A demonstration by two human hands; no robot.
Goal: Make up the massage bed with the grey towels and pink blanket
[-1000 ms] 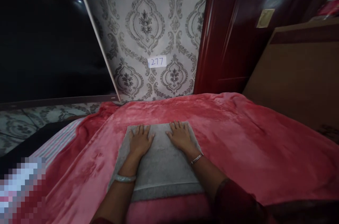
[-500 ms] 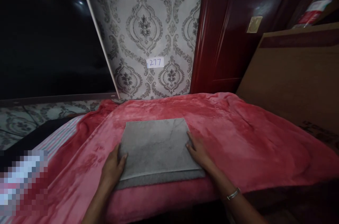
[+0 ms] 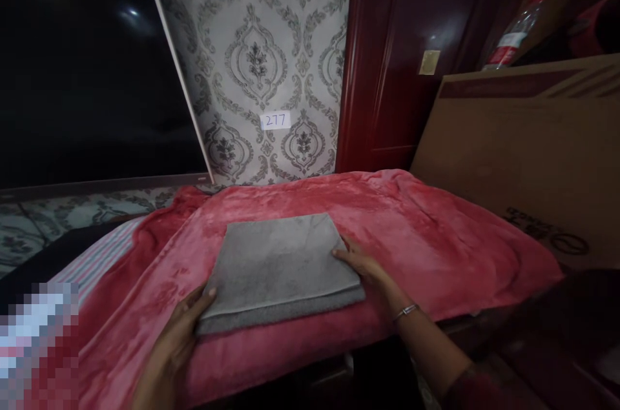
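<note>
A folded grey towel (image 3: 281,265) lies flat on a red fleece blanket (image 3: 436,248) spread over a bed. My left hand (image 3: 186,323) touches the towel's near left corner, thumb against its edge. My right hand (image 3: 361,265) rests against the towel's right edge, fingers on the side of the fold; a thin bracelet circles that wrist. Whether either hand's fingers reach under the towel is hidden.
Patterned grey wallpaper with a small "277" label (image 3: 275,120) rises behind the bed. A dark red wooden door (image 3: 387,74) stands to its right. A large cardboard box (image 3: 523,158) leans at the right, a plastic bottle (image 3: 513,39) above it. Striped bedding (image 3: 97,261) shows at left.
Both hands slid from the top of the towel out to its left and right edges. The view shifted a little to the right.
</note>
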